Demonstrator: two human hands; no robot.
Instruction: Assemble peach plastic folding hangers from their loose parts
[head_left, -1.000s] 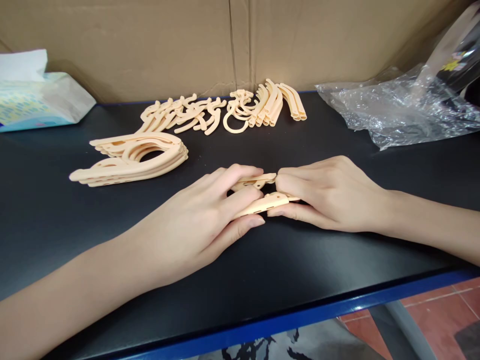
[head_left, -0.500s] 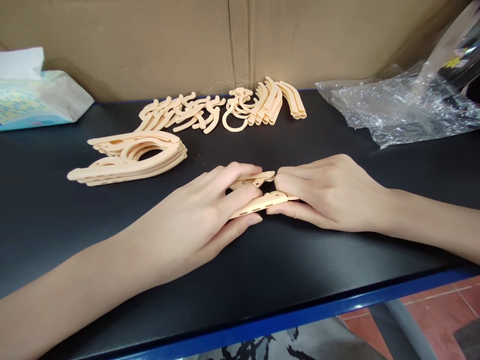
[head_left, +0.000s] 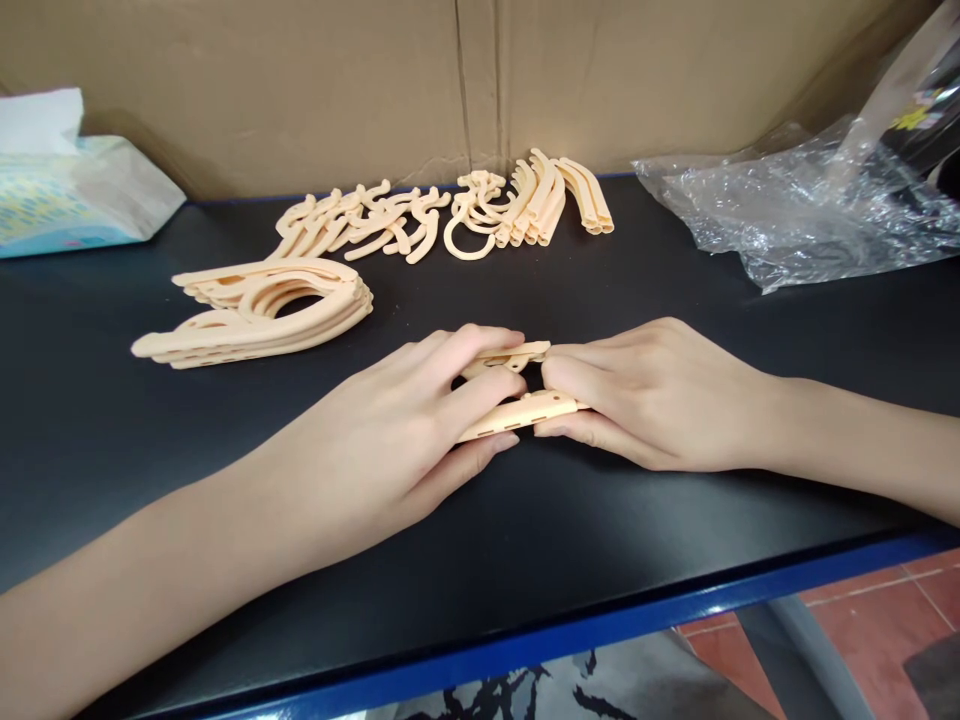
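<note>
Both my hands rest on the black table (head_left: 112, 420) and meet over a small peach plastic hanger piece (head_left: 525, 410). My left hand (head_left: 405, 440) has its fingers closed around the left end of the piece. My right hand (head_left: 652, 395) pinches the right end, fingers pressed together. A second peach part (head_left: 517, 353) shows just behind, between the fingertips of both hands. Most of the piece is hidden under my fingers.
A stack of assembled peach hangers (head_left: 262, 310) lies at the left. Loose hooks (head_left: 360, 225) and curved arms (head_left: 547, 200) lie at the back by the cardboard wall (head_left: 300, 90). A tissue pack (head_left: 67, 190) sits far left, crumpled clear plastic (head_left: 795, 210) at right. The blue table edge (head_left: 600, 630) runs in front.
My right hand has slid slightly down and left, pressing the piece closer to my left hand. The view has shifted a little; the left hand hardly moved.
</note>
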